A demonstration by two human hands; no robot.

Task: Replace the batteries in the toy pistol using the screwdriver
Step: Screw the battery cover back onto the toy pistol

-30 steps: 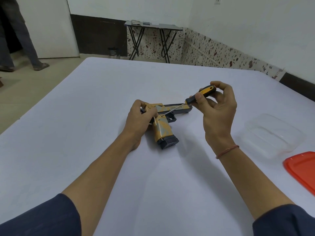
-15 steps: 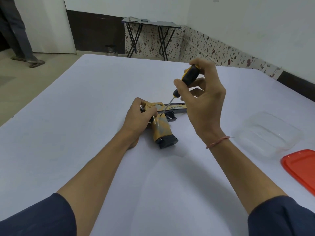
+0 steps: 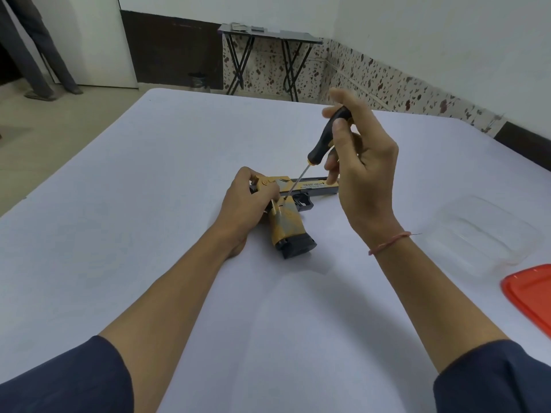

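On smooth table point(image 3: 149, 234), tan toy pistol point(image 3: 287, 231), thin-shafted screwdriver point(image 3: 325, 138)

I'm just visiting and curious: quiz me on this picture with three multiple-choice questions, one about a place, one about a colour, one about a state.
1. Where on the toy pistol does the screwdriver tip touch? A the muzzle end; B by the top of the grip; C the grip's dark base.
2. What colour is the lid at the right edge? A red; B green; C white.
3. What is the right hand doing? A lying flat; B holding a battery; C gripping the screwdriver's handle.
Answers: 1 B, the shaft slants down to that spot; 2 A, it shows bright red; 3 C, fingers and thumb curl round the black handle.
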